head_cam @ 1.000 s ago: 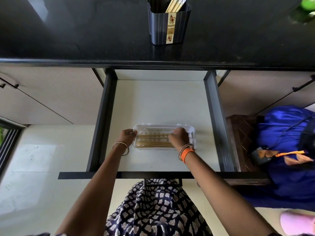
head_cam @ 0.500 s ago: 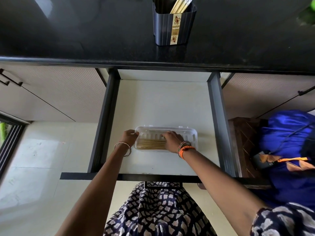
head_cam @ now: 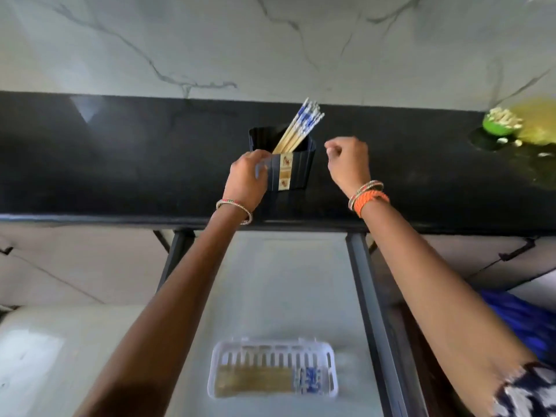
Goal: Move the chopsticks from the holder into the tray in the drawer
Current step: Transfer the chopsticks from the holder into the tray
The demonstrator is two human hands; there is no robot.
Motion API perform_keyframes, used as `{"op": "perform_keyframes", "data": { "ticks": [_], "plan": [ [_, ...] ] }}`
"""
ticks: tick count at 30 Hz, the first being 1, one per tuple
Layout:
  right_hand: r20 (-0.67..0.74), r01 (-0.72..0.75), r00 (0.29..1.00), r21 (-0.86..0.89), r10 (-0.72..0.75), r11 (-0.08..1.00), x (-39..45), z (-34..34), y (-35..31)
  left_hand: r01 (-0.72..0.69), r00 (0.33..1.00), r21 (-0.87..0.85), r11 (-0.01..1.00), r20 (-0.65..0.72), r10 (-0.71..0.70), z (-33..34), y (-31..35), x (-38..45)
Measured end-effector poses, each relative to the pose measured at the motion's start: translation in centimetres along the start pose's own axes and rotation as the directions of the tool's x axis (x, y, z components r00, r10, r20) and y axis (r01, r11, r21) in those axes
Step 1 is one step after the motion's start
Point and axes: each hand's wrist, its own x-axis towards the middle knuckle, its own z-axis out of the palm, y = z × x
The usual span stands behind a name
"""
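The dark ribbed holder (head_cam: 293,167) is standing upright on the black surface (head_cam: 120,164), and a bundle of chopsticks (head_cam: 301,127) is leaning out of it toward the right, their blue-and-white patterned ends pointing up against the marbled wall (head_cam: 270,40). The left hand (head_cam: 246,179) is wrapping around the holder's left side, fingers curled onto its front wall, so it is gripping the holder just below the chopsticks. The right hand (head_cam: 349,164) is hovering just to the right of the holder, apart from it, with the fingers loosely curled and the thumb and forefinger pinched close together, holding nothing; it is sitting near the leaning chopstick ends without touching them. Below the surface's edge the drawer (head_cam: 370,296) is standing open, and the clear slotted tray (head_cam: 272,367) is lying on its pale floor, well apart from both hands. More chopsticks (head_cam: 255,383) are lying flat inside the tray, lengthwise, patterned ends to the right. A green object (head_cam: 499,124), blurred, is resting far right on the surface.
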Motion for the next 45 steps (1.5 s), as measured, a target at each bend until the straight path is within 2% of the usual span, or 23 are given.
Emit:
{"op": "perform_keyframes", "data": {
  "ticks": [2,4,8,10,13,21,25,30,37,45],
  "plan": [
    [-0.039,0.011,0.999,-0.036,-0.013,0.999,4.7,0.7,0.3,-0.072,0.997,0.072,0.995,-0.017,0.074,0.5,0.2,3.2],
    [-0.034,-0.051,0.998,-0.040,0.049,0.998,8.4,1.8,1.1,-0.129,0.991,0.158,0.979,0.006,0.130,1.2,-0.4,5.4],
    [0.059,-0.145,0.988,0.014,0.143,0.989,12.5,4.2,2.9,-0.159,0.986,0.242,0.957,0.088,0.142,2.6,-2.0,7.9],
    [0.095,-0.164,0.984,0.137,0.152,0.977,13.3,5.2,3.2,-0.167,0.982,0.253,0.953,0.132,0.137,3.1,-2.7,7.9],
    [0.107,-0.229,0.973,0.324,0.205,0.918,13.8,6.0,2.8,-0.174,0.981,0.237,0.956,0.123,0.149,3.6,-3.3,7.5],
    [0.244,-0.373,0.920,0.296,0.308,0.880,15.4,5.9,2.4,-0.140,0.990,0.187,0.972,0.063,0.130,3.9,-3.4,7.3],
    [0.313,-0.361,0.906,0.221,0.285,0.906,15.7,4.9,2.1,-0.125,0.992,0.166,0.978,0.044,0.119,4.1,-3.2,7.1],
    [0.363,-0.335,0.899,0.206,0.246,0.920,15.5,3.2,1.6,-0.106,0.994,0.155,0.982,0.044,0.100,3.9,-3.0,7.1],
    [0.255,-0.282,0.936,0.134,0.242,0.950,15.1,2.0,0.9,-0.076,0.997,0.153,0.985,0.025,0.073,4.1,-2.9,6.9],
    [0.231,-0.237,0.952,0.130,0.203,0.963,14.8,-1.0,-0.5,-0.016,0.999,0.096,0.995,0.042,0.013,3.2,-2.2,7.1]
  ]
}}
